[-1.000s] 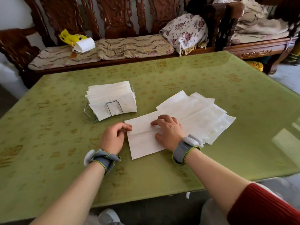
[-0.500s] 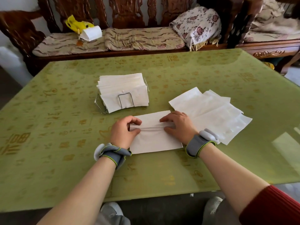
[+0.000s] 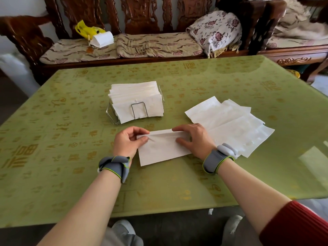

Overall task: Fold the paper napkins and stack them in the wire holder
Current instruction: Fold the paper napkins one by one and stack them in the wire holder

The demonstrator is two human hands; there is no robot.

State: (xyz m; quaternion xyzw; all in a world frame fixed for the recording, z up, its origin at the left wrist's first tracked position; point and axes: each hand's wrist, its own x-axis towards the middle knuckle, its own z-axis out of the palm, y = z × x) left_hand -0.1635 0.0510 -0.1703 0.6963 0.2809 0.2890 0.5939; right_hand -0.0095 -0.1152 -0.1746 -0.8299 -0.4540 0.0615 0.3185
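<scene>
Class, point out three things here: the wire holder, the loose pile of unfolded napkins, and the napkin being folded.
wire holder (image 3: 139, 110): head view, front wire loop.
unfolded napkins (image 3: 230, 125): head view, middle of the pile.
napkin being folded (image 3: 163, 148): head view, its centre between the hands.

Wire holder (image 3: 122, 115) behind the folded napkin (image 3: 162, 150) — loose napkins (image 3: 229, 121) to its right.

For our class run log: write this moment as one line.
step: folding | left hand: pinching napkin | right hand: pressing napkin | holder: part filled | loose pile: waiting
</scene>
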